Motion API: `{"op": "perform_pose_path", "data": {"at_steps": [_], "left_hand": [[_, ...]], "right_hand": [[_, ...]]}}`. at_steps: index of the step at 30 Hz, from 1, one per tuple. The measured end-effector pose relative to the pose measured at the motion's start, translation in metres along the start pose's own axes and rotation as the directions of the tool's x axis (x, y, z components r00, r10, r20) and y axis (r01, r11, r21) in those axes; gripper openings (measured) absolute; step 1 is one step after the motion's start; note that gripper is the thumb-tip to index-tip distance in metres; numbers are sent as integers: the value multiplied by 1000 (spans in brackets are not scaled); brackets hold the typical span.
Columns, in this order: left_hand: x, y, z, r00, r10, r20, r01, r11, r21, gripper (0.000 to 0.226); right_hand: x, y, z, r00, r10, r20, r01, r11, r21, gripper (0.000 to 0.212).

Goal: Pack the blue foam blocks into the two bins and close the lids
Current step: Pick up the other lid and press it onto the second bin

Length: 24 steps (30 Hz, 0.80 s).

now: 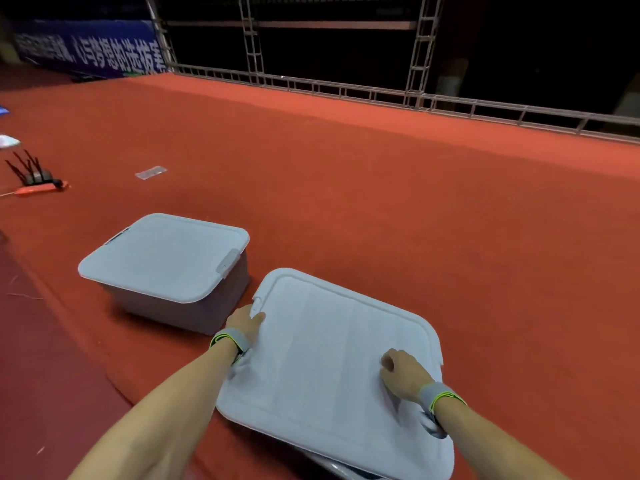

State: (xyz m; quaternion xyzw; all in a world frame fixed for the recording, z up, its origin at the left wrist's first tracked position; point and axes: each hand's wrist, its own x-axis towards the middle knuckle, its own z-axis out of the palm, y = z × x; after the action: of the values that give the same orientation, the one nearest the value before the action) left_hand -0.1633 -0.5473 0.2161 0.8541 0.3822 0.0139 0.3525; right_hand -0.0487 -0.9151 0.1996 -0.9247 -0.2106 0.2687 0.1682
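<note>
Two grey bins stand on the red carpet. The far bin (194, 306) wears its white lid (162, 254) flat, with a latch (228, 262) at its right end. The near lid (332, 368) lies a little askew over the near bin, of which only a bit of rim (329, 466) shows. My left hand (244, 323) grips the near lid's left edge beside its latch notch, thumb on top. My right hand (403, 374) rests on the lid's right part with its fingers curled down. No blue foam blocks are visible.
A black device with antennas (34, 174) and an orange power strip (38, 189) lie at the far left. A clear plastic piece (150, 172) lies on the carpet (381, 202). A metal truss rail (346, 88) borders the far edge, with a blue banner (90, 46) at the back left.
</note>
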Motion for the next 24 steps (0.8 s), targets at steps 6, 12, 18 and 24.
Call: {"op": "perform_pose_path", "data": {"at_steps": [6,12,18,24], "left_hand": [[74,-51,6,994,-33,101,23,994,102,38],[95,-81,8,978,-1,208,-17,997,81,49],[105,-90,16,971,14,240,-10,1000,-18,53],[117,-104,14,957,61,284,-26,992,-125,71]], "right_hand": [[34,-42,16,995,102,-15,-100,990,97,24],[48,-71,53,967,251,-44,-243,960,136,15],[33,-80,75,934,330,-135,-318,942,105,19],[43,-103,75,923,380,-52,-379,925,30,26]]}}
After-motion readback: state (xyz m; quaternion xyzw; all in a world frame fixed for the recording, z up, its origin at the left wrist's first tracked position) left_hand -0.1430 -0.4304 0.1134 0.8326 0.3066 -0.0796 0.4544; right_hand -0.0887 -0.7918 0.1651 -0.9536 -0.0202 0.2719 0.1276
